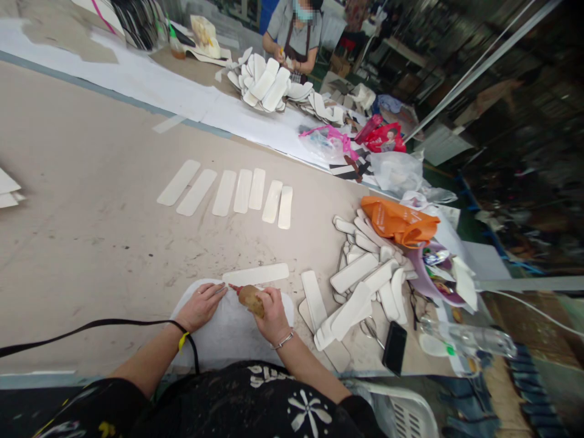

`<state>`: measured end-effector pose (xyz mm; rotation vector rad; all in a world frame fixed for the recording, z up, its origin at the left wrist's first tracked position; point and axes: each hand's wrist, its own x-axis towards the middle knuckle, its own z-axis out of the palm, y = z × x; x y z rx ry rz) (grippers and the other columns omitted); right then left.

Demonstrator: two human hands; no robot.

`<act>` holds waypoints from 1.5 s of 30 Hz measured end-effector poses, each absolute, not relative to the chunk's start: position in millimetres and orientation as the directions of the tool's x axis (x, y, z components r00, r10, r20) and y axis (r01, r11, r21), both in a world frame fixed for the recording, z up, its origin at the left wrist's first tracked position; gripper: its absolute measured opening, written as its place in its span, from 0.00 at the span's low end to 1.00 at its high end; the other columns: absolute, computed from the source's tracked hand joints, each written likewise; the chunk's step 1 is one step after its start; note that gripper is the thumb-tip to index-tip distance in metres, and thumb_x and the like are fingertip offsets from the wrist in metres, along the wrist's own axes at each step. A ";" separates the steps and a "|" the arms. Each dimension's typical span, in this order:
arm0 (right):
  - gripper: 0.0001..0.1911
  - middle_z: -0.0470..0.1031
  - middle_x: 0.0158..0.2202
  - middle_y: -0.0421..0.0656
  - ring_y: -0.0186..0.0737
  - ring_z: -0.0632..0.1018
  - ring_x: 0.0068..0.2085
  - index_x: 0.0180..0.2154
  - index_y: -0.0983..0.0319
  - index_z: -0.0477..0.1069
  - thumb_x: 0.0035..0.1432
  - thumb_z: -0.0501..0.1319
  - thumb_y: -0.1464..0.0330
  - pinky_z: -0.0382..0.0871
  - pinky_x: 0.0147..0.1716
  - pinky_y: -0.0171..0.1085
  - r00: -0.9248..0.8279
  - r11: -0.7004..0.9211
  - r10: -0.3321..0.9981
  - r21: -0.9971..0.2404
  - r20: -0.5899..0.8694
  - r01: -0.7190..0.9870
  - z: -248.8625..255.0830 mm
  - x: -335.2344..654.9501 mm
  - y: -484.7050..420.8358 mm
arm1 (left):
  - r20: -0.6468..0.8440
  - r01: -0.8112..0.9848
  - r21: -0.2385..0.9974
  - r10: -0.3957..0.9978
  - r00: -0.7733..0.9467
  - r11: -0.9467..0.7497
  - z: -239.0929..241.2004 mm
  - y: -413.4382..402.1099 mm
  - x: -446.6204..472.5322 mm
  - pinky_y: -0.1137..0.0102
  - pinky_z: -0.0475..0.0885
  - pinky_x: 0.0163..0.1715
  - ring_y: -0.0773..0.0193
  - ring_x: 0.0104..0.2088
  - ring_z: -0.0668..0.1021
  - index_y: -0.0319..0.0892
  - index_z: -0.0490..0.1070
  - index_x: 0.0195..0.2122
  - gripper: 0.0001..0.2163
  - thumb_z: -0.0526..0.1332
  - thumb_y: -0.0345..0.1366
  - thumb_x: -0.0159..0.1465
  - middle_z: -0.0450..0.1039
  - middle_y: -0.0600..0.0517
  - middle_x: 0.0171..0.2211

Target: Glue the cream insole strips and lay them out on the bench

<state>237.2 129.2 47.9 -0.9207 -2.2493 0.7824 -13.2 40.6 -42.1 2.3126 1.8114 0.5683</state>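
My right hand [272, 315] is wrapped around a brownish glue bottle [250, 299], tilted so its red nozzle points left. The tip is beside the left end of a long white strip with rounded ends [258, 274]. Opposite, my left hand [201, 306] lies flat, fingers stretched out, with its fingertips close to the nozzle and that strip's end. Whether they touch the strip, I cannot tell. Beneath both hands is a white sheet [219, 340] at the table's front edge. Farther back, several similar white pieces [224, 193] lie in a slanting row.
To my right lies a heap of white strips [356, 274], with a black phone [395, 348], scissors [371, 331], a clear bottle [479, 336], a purple basket [417, 267] and an orange bag [399, 220] around it. A co-worker [294, 36] sits across the table behind another pile [264, 82].
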 end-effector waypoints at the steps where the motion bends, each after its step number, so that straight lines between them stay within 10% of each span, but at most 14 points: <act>1: 0.24 0.63 0.45 0.47 0.45 0.68 0.45 0.49 0.59 0.65 0.50 0.61 0.76 0.71 0.45 0.46 -0.594 0.591 0.752 -0.691 0.285 0.416 48.3 239.2 129.1 | 0.205 0.904 0.339 0.958 0.199 -0.260 -41.9 40.7 -13.3 0.58 0.69 0.52 0.56 0.50 0.72 0.41 0.70 0.54 0.19 0.51 0.28 0.64 0.72 0.42 0.51; 23: 0.20 0.62 0.44 0.47 0.46 0.69 0.46 0.49 0.58 0.65 0.53 0.60 0.73 0.70 0.47 0.49 -0.294 0.409 0.911 -0.538 0.290 0.737 51.5 337.2 166.5 | 0.254 0.908 0.312 0.945 0.206 -0.281 -44.9 42.6 -15.0 0.60 0.69 0.50 0.57 0.48 0.74 0.42 0.72 0.52 0.18 0.52 0.29 0.63 0.73 0.43 0.50; 45: 0.21 0.62 0.44 0.47 0.45 0.70 0.45 0.50 0.58 0.63 0.54 0.63 0.72 0.71 0.46 0.47 -0.342 0.417 0.907 -0.633 0.245 0.652 51.3 305.4 139.2 | 0.264 0.914 0.273 0.937 0.228 -0.299 -38.7 43.0 -13.6 0.62 0.68 0.50 0.57 0.47 0.73 0.40 0.72 0.51 0.16 0.53 0.28 0.63 0.73 0.43 0.49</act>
